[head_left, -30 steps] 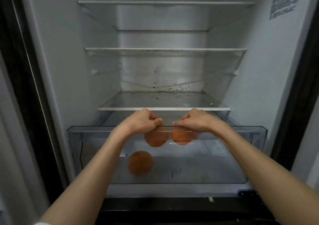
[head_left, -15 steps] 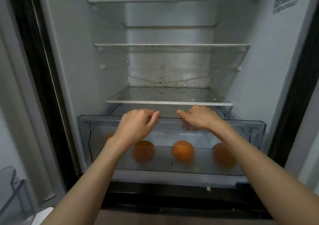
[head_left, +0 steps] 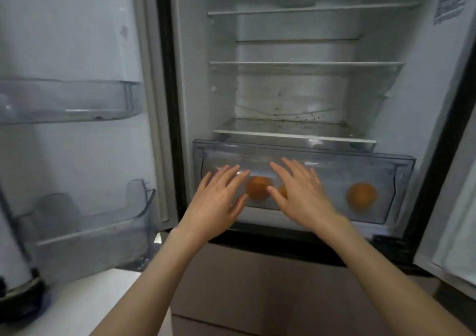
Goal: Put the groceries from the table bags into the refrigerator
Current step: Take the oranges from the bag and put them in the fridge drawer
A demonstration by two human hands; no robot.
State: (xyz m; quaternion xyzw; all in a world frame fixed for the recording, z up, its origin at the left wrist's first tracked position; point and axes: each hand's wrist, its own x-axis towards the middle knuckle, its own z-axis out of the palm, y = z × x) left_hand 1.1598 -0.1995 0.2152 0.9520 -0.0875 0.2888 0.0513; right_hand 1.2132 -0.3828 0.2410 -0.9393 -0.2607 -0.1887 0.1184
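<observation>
The refrigerator stands open in front of me, its glass shelves (head_left: 293,136) bare. At the bottom sits a clear crisper drawer (head_left: 401,171) with oranges inside. One orange (head_left: 258,188) shows between my hands, another orange (head_left: 361,197) lies at the right, and a third (head_left: 282,190) peeks out behind my right hand. My left hand (head_left: 221,196) and my right hand (head_left: 301,194) are both flat, fingers spread, held in front of the drawer's face. Neither holds anything. Whether they touch the drawer I cannot tell.
The left door (head_left: 77,104) is swung wide, with two clear door bins (head_left: 72,104) (head_left: 103,222). The right door's edge (head_left: 453,245) shows at the right. A brown lower drawer front (head_left: 257,279) lies below the fridge compartment. A pale floor (head_left: 85,302) shows at the lower left.
My hands let go of the drawer's top rim and opened flat in front of it. The drawer has slid back in. My view shifted left and back, and the left door came into view.
</observation>
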